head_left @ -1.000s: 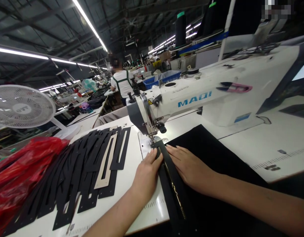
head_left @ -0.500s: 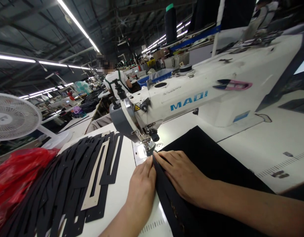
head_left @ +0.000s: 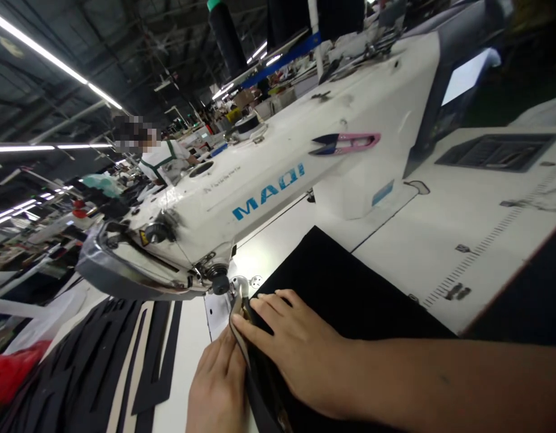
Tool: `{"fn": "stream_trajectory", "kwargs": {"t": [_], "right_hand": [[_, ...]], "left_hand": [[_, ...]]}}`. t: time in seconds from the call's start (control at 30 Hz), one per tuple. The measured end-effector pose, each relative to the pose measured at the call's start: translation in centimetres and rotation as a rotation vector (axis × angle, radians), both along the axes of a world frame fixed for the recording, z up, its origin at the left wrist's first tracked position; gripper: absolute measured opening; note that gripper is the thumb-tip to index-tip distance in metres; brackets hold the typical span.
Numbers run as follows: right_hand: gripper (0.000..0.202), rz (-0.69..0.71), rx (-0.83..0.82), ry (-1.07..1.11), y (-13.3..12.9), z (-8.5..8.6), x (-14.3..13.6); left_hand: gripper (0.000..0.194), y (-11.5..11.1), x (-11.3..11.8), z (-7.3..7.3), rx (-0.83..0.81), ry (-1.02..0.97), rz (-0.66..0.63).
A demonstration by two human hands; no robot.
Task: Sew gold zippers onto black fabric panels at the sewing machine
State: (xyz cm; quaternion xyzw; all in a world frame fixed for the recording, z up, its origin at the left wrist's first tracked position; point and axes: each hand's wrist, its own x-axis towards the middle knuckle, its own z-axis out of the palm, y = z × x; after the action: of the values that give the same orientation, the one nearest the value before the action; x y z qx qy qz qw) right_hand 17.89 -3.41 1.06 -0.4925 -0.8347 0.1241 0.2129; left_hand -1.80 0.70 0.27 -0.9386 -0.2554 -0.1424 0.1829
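A large piece of black fabric (head_left: 332, 294) lies on the sewing machine bed, with a dark strip (head_left: 259, 400) along its left edge running up to the presser foot (head_left: 242, 288). Near the foot, that edge is raised and shows a greyish side and a small gold-coloured glint. My left hand (head_left: 221, 382) is left of the strip, its fingers pressed together at the fabric edge; the fingertips are partly hidden. My right hand (head_left: 300, 349) lies on the fabric with fingers spread, the lowest one against the raised edge just in front of the foot.
The white sewing machine (head_left: 268, 186) spans the view, with pink-handled thread snips (head_left: 350, 143) on its arm. Black cut pieces (head_left: 79, 355) are piled at left beside red plastic (head_left: 16, 373). A person (head_left: 163, 159) sits beyond.
The view has turned right and come closer to the machine. The strip's edge by the foot has lifted, and my right fingers have spread wider. My left hand stays beside the strip.
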Motion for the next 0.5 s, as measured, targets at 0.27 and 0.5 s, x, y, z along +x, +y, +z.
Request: {"fn": "stream_trajectory", "kwargs": {"t": [0.27,0.5], "right_hand": [[0.051,0.103,0.069,-0.043,-0.5,-1.3,0.2],[0.051,0.098,0.120,-0.119,1.7,-1.5,-0.2]], "left_hand": [[0.041,-1.2,1.1,0.3,-0.071,-0.032,0.085],[0.033,-0.2,1.8,0.1,-0.092,-0.118,0.160]]}}
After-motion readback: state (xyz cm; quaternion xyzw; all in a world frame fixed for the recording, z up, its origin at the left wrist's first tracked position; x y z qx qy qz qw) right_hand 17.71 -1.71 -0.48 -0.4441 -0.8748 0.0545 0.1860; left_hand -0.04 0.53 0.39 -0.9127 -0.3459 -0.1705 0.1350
